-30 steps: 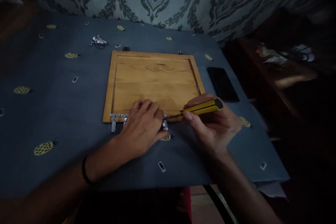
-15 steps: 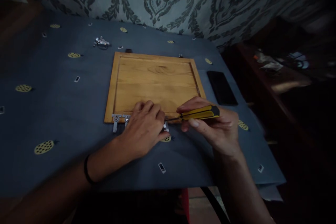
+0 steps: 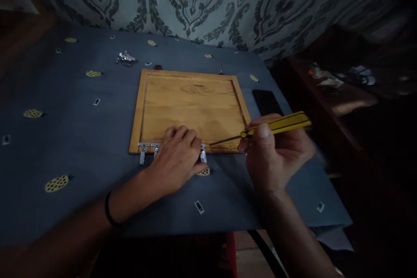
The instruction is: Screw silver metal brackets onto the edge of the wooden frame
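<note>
A framed wooden panel [image 3: 192, 104] lies flat on the blue cloth. Metal hinges [image 3: 142, 153] sit along its near edge, and another hinge [image 3: 203, 154] shows just right of my left hand. My left hand [image 3: 177, 156] rests over the near edge with bent fingers and covers part of the hardware; what its fingers grip is hidden. My right hand [image 3: 273, 152] is closed around a yellow and black screwdriver [image 3: 276, 125]. The screwdriver's shaft points left, with its tip at the panel's near edge, close to the right hinge.
A black phone [image 3: 267, 102] lies right of the panel. Small metal parts [image 3: 125, 58] are on the cloth [image 3: 74, 139] behind the panel's left corner. A patterned curtain hangs behind. At the right stands a dark wooden surface [image 3: 329, 95] with some items on it.
My right hand has moved right with the screwdriver, drawing it back from my left hand, and its shaft now shows. My left hand has stayed nearly in place.
</note>
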`<state>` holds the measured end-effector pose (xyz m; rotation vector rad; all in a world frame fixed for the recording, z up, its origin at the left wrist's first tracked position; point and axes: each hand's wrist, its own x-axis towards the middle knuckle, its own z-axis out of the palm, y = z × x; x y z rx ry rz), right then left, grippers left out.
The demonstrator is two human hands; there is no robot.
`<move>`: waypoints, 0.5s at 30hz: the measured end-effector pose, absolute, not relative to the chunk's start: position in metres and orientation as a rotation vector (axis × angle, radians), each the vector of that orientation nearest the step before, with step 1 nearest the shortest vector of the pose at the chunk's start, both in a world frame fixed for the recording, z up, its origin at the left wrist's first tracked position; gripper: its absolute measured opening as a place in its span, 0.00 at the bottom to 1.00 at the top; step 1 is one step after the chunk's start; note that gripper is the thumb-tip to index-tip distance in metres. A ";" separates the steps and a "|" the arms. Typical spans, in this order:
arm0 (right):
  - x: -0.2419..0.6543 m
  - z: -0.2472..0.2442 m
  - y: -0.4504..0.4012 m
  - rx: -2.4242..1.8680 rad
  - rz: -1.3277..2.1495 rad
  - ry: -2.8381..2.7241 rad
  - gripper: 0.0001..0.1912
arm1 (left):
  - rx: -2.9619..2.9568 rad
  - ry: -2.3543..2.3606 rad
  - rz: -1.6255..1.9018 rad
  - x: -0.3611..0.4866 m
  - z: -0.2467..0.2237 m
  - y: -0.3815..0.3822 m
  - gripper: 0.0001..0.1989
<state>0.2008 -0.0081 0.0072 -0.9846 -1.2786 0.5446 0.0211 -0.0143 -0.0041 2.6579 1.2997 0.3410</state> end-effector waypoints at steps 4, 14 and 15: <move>0.203 0.005 -0.007 -1.041 0.596 -1.394 0.11 | 2.642 1.306 0.318 0.021 -0.003 -0.015 0.19; 0.200 0.000 -0.010 -1.012 0.670 -1.466 0.07 | 2.647 1.298 0.306 0.022 -0.002 -0.014 0.19; 0.200 0.000 -0.010 -1.015 0.677 -1.463 0.07 | 2.645 1.296 0.309 0.022 -0.002 -0.014 0.19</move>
